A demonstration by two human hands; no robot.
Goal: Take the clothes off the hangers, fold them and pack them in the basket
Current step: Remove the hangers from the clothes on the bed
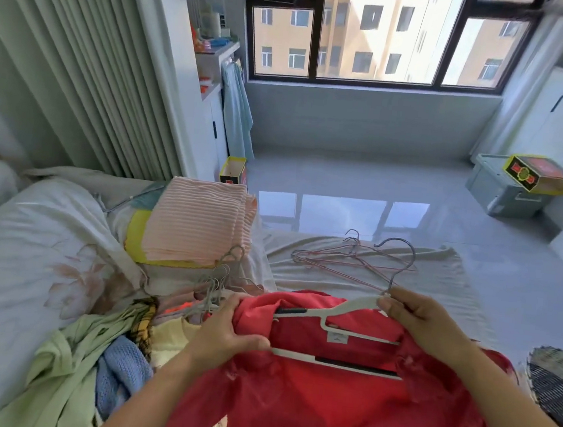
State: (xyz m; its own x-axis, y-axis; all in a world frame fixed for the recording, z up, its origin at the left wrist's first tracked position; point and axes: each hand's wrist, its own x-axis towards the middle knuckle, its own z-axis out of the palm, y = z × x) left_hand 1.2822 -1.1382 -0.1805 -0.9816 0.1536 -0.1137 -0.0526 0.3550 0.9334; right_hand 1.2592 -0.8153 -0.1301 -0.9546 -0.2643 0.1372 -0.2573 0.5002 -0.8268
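Head view: red garment (341, 401) lies on bed directly below hands. White hanger (334, 325) inside collar, long axis left-right. Left hand (227, 328) grips collar fabric at left shoulder; right hand (414, 315) pinches hanger neck under hook. Dark wicker basket (559, 381) near right hand.
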